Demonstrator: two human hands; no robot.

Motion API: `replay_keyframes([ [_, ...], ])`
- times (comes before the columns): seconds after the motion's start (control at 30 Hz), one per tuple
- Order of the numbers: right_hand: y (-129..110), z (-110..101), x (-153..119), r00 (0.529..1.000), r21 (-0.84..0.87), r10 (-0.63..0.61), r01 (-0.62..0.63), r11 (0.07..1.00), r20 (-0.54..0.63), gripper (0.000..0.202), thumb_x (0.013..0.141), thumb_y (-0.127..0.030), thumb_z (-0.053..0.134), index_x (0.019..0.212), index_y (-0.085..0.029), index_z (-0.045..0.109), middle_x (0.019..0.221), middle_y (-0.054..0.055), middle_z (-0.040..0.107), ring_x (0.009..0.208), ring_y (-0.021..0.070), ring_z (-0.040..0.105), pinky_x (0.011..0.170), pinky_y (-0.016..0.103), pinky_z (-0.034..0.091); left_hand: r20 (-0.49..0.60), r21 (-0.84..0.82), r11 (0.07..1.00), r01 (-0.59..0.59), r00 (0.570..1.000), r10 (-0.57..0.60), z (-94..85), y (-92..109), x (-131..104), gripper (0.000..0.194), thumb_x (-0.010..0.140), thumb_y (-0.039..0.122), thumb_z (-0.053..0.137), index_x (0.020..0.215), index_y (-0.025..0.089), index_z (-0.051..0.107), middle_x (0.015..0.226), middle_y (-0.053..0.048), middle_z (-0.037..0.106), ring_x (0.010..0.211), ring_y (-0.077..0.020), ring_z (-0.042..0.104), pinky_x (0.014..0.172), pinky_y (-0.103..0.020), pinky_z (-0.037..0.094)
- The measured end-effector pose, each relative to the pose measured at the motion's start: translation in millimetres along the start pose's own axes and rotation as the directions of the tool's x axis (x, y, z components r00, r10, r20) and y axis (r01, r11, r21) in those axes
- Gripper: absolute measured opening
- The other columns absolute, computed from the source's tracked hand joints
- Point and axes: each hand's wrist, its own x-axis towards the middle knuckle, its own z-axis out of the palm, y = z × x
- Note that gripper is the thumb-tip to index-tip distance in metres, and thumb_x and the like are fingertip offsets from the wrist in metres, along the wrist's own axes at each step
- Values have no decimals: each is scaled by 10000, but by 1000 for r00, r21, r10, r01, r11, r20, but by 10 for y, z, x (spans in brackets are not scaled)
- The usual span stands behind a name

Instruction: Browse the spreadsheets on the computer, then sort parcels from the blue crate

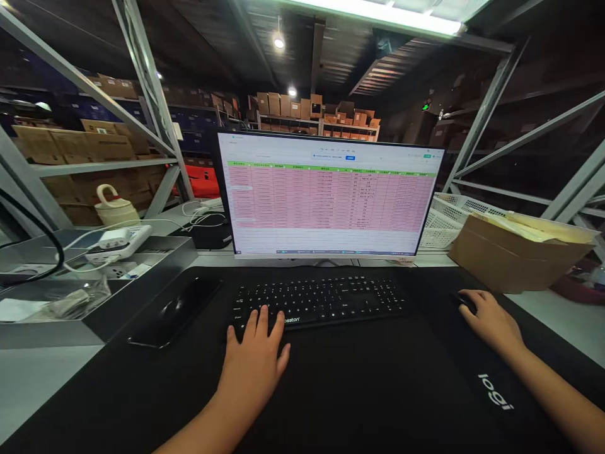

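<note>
Black matting (350, 391) lies nearest the camera, spread over much of the pale desk (42, 381). Beyond it stands a wide monitor (331, 208), lit with a table that has a green header band and pink rows. To the right of the monitor sits a brown carton (515, 255), with yellowish papers on top; to the left, a grey tray (47, 334) carries a white power strip (125, 241) and cables.

Lengthwise before the monitor lies the black keyboard (326, 299), its near left part directly under the fingertips of the left hand (255, 356) and its right end well apart from the right hand (494, 325). The left hand's grip is spread wide and closed round nothing: palm down, fingers fanned over the lower rows, thumb out to the side beyond the keyboard's near edge. Whether any key is pressed down I cannot tell.

A dark phone (174, 312) lies flat on the matting, left of the keyboard and apart from the left hand. Smallest is the black mouse (467, 302), near the carton and partly hidden under the right hand, whose grip is narrow, fingers and thumb curved over it.
</note>
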Motion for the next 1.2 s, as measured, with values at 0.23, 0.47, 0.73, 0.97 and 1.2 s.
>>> replay_keyframes([
  [0.23,-97,-85,-34,999,-26,31,-31,999,23,481,894,-452,372,1249,-248,625,1298,93,596,1053,273,650,880,409,516,-13,23,1000,-8,1000,9,39,-1,-6,529,957,313,400,1475,213,439,1545,-200,407,1417,-384,400,1066,-671,370],
  [0.47,-63,-83,-29,999,-37,38,-37,999,38,479,887,-478,386,1249,-276,625,1295,77,598,1020,273,654,833,409,521,-10,18,1000,-3,1000,3,28,-7,-21,528,960,307,390,1476,211,437,1545,-201,405,1419,-381,397,1065,-665,379],
  [0.73,-66,-55,-13,1000,-7,26,-26,1000,2,474,871,-464,401,1216,-256,649,1263,83,621,1009,264,665,867,397,524,18,12,1000,10,1000,-10,5,6,2,535,954,313,398,1480,225,431,1550,-192,397,1420,-377,398,1073,-663,378],
  [0.97,-42,-42,-26,1000,-26,7,-7,1000,-4,466,879,-489,395,1219,-278,634,1275,74,624,1005,269,670,821,409,538,5,12,1000,5,1000,-5,6,3,-2,533,955,302,395,1481,217,429,1547,-197,402,1416,-380,403,1065,-671,378],
  [1.2,-14,-49,-10,999,-38,12,-10,999,35,496,882,-527,390,1241,-287,634,1282,81,615,1028,290,662,817,436,542,-22,14,1000,-14,1000,14,11,-5,-21,529,961,309,393,1478,202,436,1542,-209,406,1409,-389,407,1057,-664,391],
])
